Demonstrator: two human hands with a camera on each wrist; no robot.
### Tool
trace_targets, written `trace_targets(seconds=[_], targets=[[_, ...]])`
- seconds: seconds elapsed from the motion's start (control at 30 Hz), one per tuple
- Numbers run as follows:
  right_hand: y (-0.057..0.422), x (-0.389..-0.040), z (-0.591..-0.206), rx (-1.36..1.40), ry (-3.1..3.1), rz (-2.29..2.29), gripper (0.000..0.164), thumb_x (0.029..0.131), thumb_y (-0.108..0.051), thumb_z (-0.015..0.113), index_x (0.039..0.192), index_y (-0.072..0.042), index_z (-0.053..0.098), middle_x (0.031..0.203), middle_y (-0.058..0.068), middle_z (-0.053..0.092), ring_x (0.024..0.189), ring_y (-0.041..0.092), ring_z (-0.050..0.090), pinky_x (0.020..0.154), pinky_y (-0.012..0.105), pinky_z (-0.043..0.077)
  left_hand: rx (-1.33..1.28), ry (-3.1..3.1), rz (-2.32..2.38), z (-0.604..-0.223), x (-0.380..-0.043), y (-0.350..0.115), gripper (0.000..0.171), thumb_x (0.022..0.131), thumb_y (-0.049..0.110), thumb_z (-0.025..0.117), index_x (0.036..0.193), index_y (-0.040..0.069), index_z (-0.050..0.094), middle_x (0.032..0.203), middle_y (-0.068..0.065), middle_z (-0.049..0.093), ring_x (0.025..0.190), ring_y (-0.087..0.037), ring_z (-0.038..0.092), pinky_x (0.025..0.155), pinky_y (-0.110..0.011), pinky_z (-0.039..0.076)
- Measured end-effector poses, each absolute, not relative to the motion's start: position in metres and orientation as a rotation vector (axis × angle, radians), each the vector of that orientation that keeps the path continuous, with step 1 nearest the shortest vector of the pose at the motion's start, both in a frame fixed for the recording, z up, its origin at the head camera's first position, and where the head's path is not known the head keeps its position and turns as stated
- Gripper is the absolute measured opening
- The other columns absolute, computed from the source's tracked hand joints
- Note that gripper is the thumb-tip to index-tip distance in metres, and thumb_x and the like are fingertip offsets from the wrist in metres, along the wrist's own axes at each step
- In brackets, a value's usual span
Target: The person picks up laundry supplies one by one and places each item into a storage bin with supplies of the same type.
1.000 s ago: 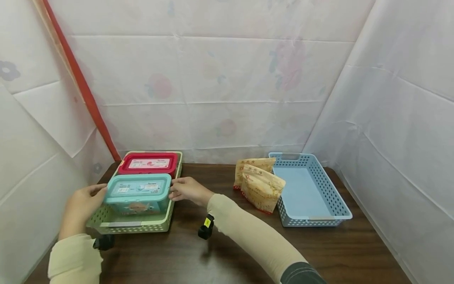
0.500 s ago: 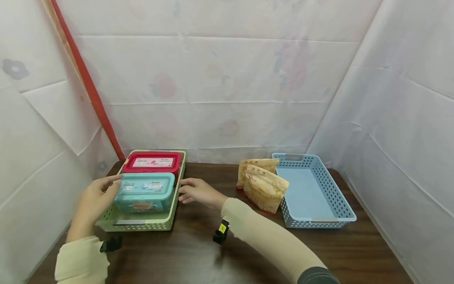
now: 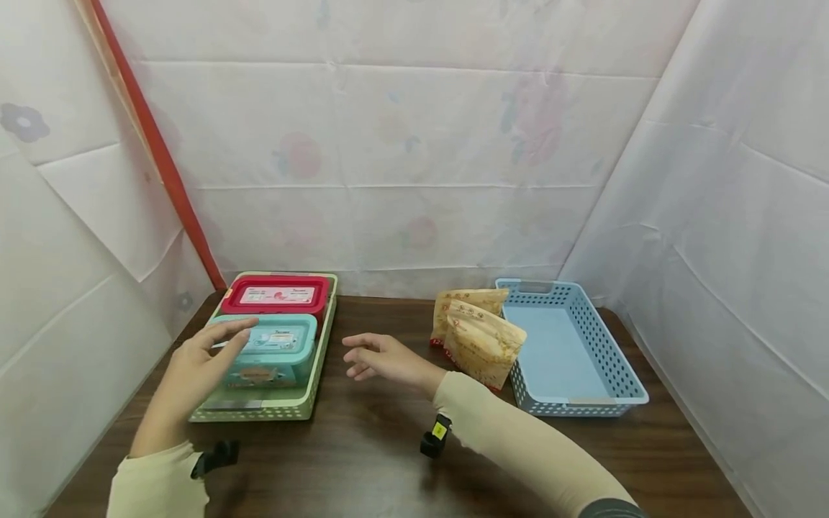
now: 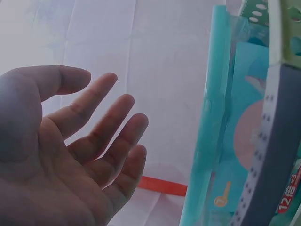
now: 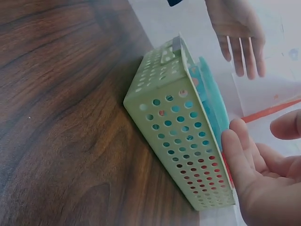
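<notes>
A teal lidded box and a red lidded box sit one behind the other in a green perforated basket at the left. My left hand hovers over the left side of the basket, fingers loosely extended and holding nothing. In the left wrist view, a gap shows between that hand and the teal lid. To the right of the basket, above the table, my right hand has relaxed, slightly bent fingers and grips nothing. The right wrist view shows the basket's perforated side past its fingers.
Two tan pouches stand on the dark wooden table, against the left side of a pale blue perforated basket. Patterned white sheets enclose the back and sides.
Both hands have come away from the teal box. The left rose and moved right over the basket; the right withdrew to the right. The teal box stays in the green basket.
</notes>
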State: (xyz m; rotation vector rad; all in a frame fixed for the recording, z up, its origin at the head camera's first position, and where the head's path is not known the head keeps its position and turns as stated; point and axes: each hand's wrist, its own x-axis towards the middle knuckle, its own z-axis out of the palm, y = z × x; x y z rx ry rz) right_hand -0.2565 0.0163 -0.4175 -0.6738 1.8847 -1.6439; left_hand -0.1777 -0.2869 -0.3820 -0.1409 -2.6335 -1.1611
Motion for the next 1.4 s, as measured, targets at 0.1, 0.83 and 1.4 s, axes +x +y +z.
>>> trace_targets(seconds=[0.1, 0.83, 1.4], targets=[[0.02, -0.253, -0.414, -0.709, 1.903, -1.621, 0.038, 0.106, -0.013, 0.05, 0.143, -0.001, 0.052, 0.113, 0.008, 0.065, 0.099, 0.025, 0.069, 0.093, 0.049, 0.053, -0.163, -2.643, -1.164, -0.383, -0.177, -0.283, 0.044, 0.106, 0.035, 0.052, 0.141, 0.011, 0.059, 0.141, -0.02, 0.054, 0.121, -0.036, 0.05, 0.085, -0.042, 0.05], [0.089, -0.237, -0.418, -0.735, 1.989, -1.579, 0.039, 0.107, -0.023, 0.05, 0.144, -0.009, 0.053, 0.122, 0.009, 0.064, 0.107, 0.033, 0.066, 0.094, 0.046, 0.052, -0.32, -2.594, -1.3, -0.39, -0.171, -0.249, 0.035, 0.104, 0.025, 0.057, 0.135, 0.011, 0.064, 0.134, -0.012, 0.062, 0.097, -0.012, 0.067, 0.073, -0.027, 0.057], [0.137, -0.222, -0.424, -0.719, 2.087, -1.552, 0.038, 0.108, -0.02, 0.048, 0.143, -0.007, 0.053, 0.122, 0.012, 0.062, 0.107, 0.036, 0.063, 0.096, 0.052, 0.05, -0.446, -2.579, -1.253, -0.397, -0.174, -0.224, 0.03, 0.104, 0.023, 0.057, 0.13, 0.012, 0.068, 0.128, -0.001, 0.065, 0.11, -0.006, 0.06, 0.086, -0.023, 0.052]])
